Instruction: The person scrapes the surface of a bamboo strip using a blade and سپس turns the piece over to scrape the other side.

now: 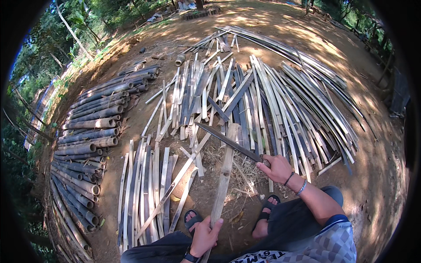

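Note:
My right hand [278, 169] is closed round the handle of a machete [232, 143]. Its long dark blade points up and left and crosses the upper part of a bamboo strip [222, 179]. Whether the blade touches the strip or passes just above it, I cannot tell. Low in the view, my left hand [205, 236] grips the near end of that strip, thumb on top. The strip slants away from me, its pale brown face up. Thin bamboo shavings [245, 175] litter the ground below the blade.
Split bamboo strips [147, 193] lie left of my feet; a broad fan of strips [302, 118] spreads ahead and right. Whole bamboo poles [94, 124] are stacked at the left. My sandalled feet [263, 215] rest on bare earth. Trees [109, 19] stand beyond.

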Available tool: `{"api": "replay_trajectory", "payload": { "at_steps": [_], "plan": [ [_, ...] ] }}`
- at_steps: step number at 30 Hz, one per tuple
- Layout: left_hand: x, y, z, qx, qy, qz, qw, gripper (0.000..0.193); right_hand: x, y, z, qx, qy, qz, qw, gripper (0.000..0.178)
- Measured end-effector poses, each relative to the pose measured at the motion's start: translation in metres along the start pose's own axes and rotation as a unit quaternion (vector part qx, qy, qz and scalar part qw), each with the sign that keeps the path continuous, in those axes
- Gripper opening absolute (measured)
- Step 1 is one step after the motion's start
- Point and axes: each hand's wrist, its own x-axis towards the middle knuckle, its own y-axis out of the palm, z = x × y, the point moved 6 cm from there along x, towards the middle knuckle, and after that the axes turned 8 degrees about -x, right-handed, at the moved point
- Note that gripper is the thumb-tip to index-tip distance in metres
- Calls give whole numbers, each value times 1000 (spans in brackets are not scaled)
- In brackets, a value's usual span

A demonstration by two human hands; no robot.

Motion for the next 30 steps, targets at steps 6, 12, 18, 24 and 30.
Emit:
{"api": "replay_trajectory", "payload": {
  "at_steps": [6, 12, 18, 24, 30],
  "plan": [
    [-3, -2, -3, 5, 20, -13, 1000, 35, -3, 2, 2, -61, -71, -17, 996, 51],
    [-7, -3, -18, 76, 86, -44, 992, 35, -1, 2, -6, -11, -14, -18, 1000, 48],
    [-6, 0, -13, 32, 31, -32, 999, 38, 6, -2, -18, 48, 55, -4, 997, 46],
    [-10, -6, -22, 43, 41, -43, 997, 38, 6, -4, -15, 32, 11, -3, 999, 47],
    [-4, -2, -17, 153, 130, -53, 978, 38, 8, -4, -27, 72, 87, -20, 993, 51]
  ]
}}
